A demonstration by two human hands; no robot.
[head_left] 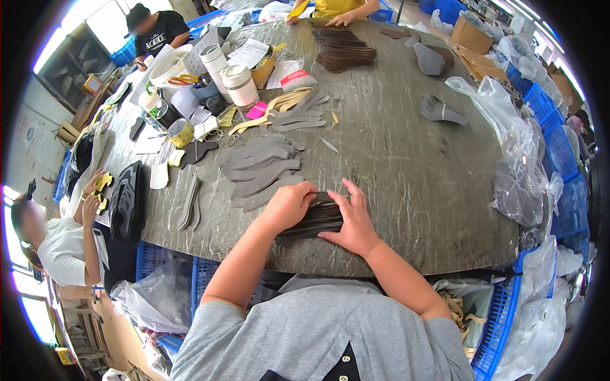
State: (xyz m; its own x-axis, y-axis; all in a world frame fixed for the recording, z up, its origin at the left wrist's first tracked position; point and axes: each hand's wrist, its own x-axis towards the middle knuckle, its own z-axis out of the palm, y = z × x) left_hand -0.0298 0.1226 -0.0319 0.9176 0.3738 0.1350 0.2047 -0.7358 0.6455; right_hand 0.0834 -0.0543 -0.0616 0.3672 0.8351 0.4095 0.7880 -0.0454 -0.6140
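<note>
At the table's near edge lies a fanned stack of thin dark shoe-upper pieces. My left hand is closed on the stack's far left part, fingers curled and thumb along the top. My right hand grips the right end, its thumb at the near side and its index finger at the far side. The other right fingers stretch away over the table. What lies under my palms is hidden. Just beyond my left hand spread several grey curved pieces, overlapping in rows.
A brown stack sits at the far side by a co-worker's hands. Cups, a white bucket and a lidded jar crowd the far left. A tied grey bundle lies right. Blue crates line the right edge.
</note>
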